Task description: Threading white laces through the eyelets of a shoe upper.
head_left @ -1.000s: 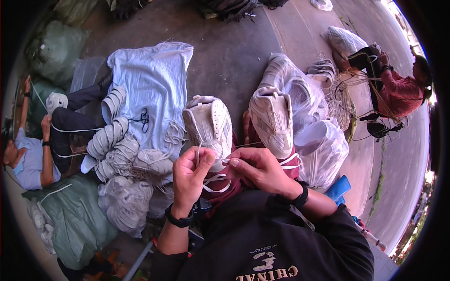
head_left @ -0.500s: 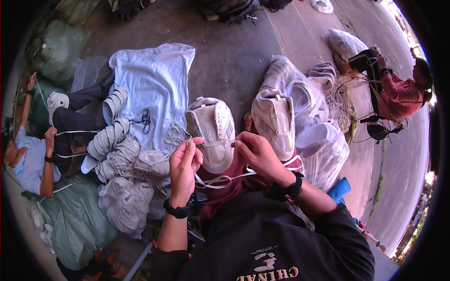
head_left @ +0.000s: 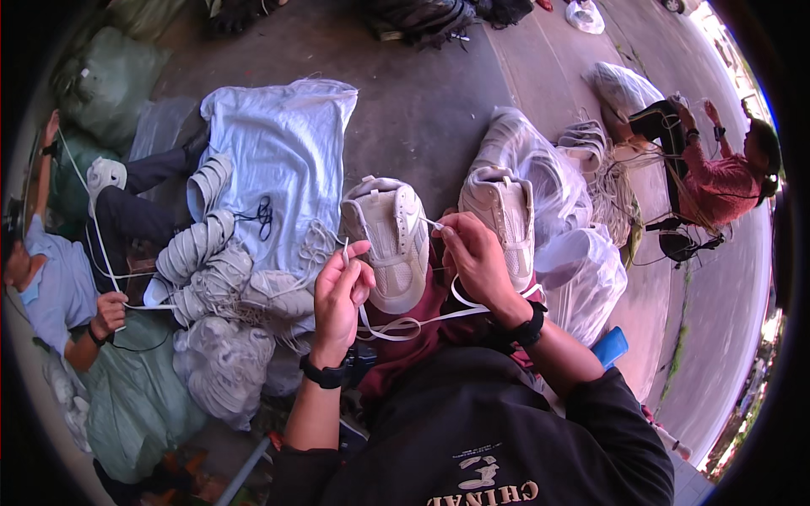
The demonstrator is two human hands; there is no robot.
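Observation:
Two pale sneakers rest side by side across my lap, the left sneaker (head_left: pixel 400 274) and the right sneaker (head_left: pixel 518 255). My right hand (head_left: pixel 477 260) pinches a thin white shoelace (head_left: pixel 428 221) just beside the right-hand eyelets of the left sneaker. Left of that sneaker's toe, my left hand (head_left: pixel 344 291) is raised, a whitish lace end between thumb and forefinger. A loop of flat white lace (head_left: pixel 403 327) hangs below the toes, between my two hands. The right sneaker is partly covered by my right hand.
At left, a person (head_left: pixel 63 270) stretches a lace beside stacked shoes (head_left: pixel 198 246) and a light-blue cloth (head_left: pixel 278 160). Clear plastic bags of shoes (head_left: pixel 582 274) lie right of me. Farther right sits another person (head_left: pixel 717 177) near a lace bundle (head_left: pixel 616 190). Green sacks (head_left: pixel 126 396) stand lower left.
My right hand has shifted up and right, close to the eyelets, with the lace. My left hand has moved slightly right. The person at left has lowered one hand; the one at right has raised a hand.

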